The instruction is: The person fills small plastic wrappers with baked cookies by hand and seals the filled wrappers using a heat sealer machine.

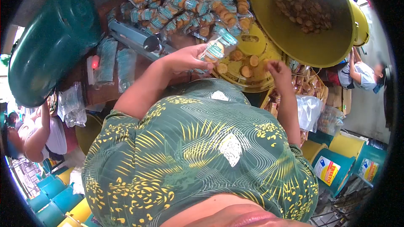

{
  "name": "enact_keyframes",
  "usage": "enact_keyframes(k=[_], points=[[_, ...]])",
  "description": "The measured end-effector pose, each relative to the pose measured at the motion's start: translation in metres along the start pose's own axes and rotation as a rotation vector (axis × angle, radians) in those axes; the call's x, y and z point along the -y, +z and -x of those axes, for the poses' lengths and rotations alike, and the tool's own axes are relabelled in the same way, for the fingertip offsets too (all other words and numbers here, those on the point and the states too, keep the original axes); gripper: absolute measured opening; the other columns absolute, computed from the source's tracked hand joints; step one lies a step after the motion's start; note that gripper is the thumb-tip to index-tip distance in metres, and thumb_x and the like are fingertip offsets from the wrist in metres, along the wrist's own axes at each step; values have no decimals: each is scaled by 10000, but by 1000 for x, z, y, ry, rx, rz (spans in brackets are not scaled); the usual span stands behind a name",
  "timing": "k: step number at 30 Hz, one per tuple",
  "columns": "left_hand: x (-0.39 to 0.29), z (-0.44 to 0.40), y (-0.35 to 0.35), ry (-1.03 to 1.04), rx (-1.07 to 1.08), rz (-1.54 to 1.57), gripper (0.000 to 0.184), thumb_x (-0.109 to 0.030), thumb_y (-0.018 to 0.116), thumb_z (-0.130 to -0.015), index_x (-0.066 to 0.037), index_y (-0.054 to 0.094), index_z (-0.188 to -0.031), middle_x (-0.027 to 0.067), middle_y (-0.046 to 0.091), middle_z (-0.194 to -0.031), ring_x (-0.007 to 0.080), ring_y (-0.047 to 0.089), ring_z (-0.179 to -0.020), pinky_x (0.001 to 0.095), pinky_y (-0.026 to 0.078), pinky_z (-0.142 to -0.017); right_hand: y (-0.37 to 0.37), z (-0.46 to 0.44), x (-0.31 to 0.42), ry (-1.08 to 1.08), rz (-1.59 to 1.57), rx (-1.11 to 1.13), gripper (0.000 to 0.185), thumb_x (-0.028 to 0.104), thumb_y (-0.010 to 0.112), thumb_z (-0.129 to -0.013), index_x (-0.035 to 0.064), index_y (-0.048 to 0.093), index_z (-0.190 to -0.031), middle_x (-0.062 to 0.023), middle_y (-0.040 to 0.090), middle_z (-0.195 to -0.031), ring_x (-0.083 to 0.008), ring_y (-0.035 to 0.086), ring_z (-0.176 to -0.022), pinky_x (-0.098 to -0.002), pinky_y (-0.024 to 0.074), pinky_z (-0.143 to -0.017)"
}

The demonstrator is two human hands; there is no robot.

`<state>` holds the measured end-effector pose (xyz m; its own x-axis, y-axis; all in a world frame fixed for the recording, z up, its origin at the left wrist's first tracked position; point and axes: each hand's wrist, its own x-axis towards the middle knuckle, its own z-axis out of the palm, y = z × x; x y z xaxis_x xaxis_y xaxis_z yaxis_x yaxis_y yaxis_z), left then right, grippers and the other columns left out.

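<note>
My left hand (188, 60) is closed around a clear printed packet (216, 48) with round biscuits inside, holding it tilted up. My right hand (279, 74) is to the right, over the edge of a yellow lid (261, 44). Its fingers are curled together at the tips, and whatever they pinch, if anything, is too small to make out. Several loose round biscuits (246, 71) lie on the lid between my hands. Behind the lid leans a large yellow tub (261, 4) with a heap of biscuits (305, 10) inside.
Filled packets (176, 8) pile up at the back. A blue sealing device (132, 38) and flat printed bags (106, 61) lie left, below a green tub (54, 42). Clear bags (308, 111) hang at right. Co-workers (366, 73) are at both sides; labelled buckets (334, 170) stand lower right.
</note>
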<state>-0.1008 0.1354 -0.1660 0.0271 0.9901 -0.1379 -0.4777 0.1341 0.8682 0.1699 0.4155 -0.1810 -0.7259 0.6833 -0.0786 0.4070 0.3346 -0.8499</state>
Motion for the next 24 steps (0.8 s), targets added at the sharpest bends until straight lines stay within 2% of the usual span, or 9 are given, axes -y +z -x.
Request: enact_keyframes(k=[1,3,6,9,12,15,18,21,24], points=[[-4,0,4,-33,25,25,681,-180,799,-807,-37,424,-1357,16,594,-1113,97,566,-999,275,481,-857,3,-11,8,-6,-47,-2,212,159,687,-917,6,656,-1060,-54,699,-921,-127,644,-858,-284,517,-791],[-6,-4,8,-67,67,18,714,-149,789,-808,-36,396,-1393,20,599,-1127,105,572,-1009,285,475,-883,19,-20,60,-208,-166,-68,207,146,700,-902,14,657,-1056,-62,692,-965,-126,633,-880,-281,517,-796],[-5,-16,12,-51,130,-67,758,-114,770,-814,-34,359,-1446,28,608,-1144,125,589,-1015,306,473,-920,39,-27,113,-393,-320,187,199,136,696,-900,15,660,-1054,-52,678,-1003,-128,621,-915,-280,509,-821],[-1,-23,9,-35,185,-89,722,-123,775,-817,-38,383,-1417,24,605,-1128,118,599,-976,297,494,-876,55,-36,126,-416,-22,485,223,142,713,-874,15,662,-1051,-48,671,-1000,-130,612,-925,-301,507,-824],[0,-21,8,-31,145,-69,669,-121,769,-825,-48,408,-1383,22,611,-1107,113,608,-949,287,509,-834,63,-39,133,-212,-102,433,248,139,728,-841,5,660,-1039,-73,666,-967,-191,631,-907,-325,512,-798],[-2,-16,9,4,76,-78,622,-122,757,-837,-57,424,-1358,20,616,-1076,113,614,-921,282,515,-814,71,-26,152,-831,251,71,271,153,720,-844,-4,636,-1049,-130,661,-922,-278,648,-860,-350,518,-766],[-3,-10,8,22,60,-75,602,-136,751,-846,-61,429,-1350,19,618,-1057,115,616,-905,284,514,-809,81,-18,156,-742,362,131,278,151,688,-877,-1,603,-1093,-163,648,-896,-336,648,-850,-360,520,-781],[-5,-3,4,42,71,-101,605,-158,752,-850,-61,424,-1349,22,617,-1061,121,617,-915,292,512,-812,90,-19,158,-634,235,173,330,159,670,-900,17,549,-1173,-191,654,-936,-331,655,-859,-368,521,-798],[-4,12,3,69,45,-84,635,-202,764,-845,-58,415,-1356,27,609,-1081,129,613,-943,304,504,-835,100,-12,186,-533,111,272,400,104,661,-904,45,502,-1265,-183,670,-964,-294,665,-865,-371,522,-798]])
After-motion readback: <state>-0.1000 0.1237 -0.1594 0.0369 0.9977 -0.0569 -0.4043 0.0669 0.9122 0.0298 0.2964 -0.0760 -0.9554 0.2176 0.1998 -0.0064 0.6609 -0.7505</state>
